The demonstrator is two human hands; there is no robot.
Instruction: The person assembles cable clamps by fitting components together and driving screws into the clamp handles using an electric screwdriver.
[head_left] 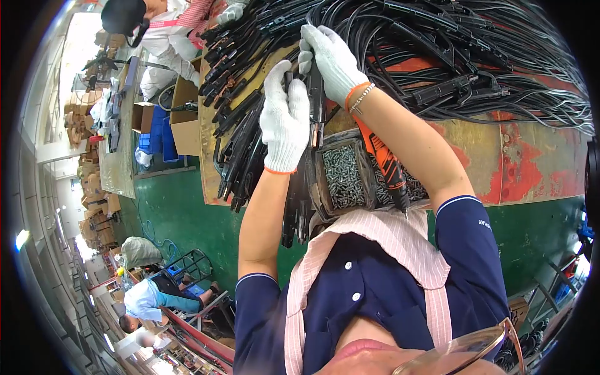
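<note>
My left hand [285, 122], in a white knit glove with an orange cuff, points away from me. A black end shows between its thumb and fingers; the palm hides the rest. Just right of it, my right hand [331, 62], gloved alike, has its fingers bent over a black electrode holder [316, 100] whose coppery end points toward me. Below the hands stands an open tray [322, 187] of small metal screws [344, 178]. An orange and black power screwdriver [384, 159] lies beside it, under my right forearm.
More black electrode holders [240, 156] lie in a row at the table's left edge. Thick bundles of black cables [531, 75] cover the far right. The worn table [481, 156] is yellow and red. Another person's gloved hand [231, 12] is at the far left; a person [147, 300] sits lower left.
</note>
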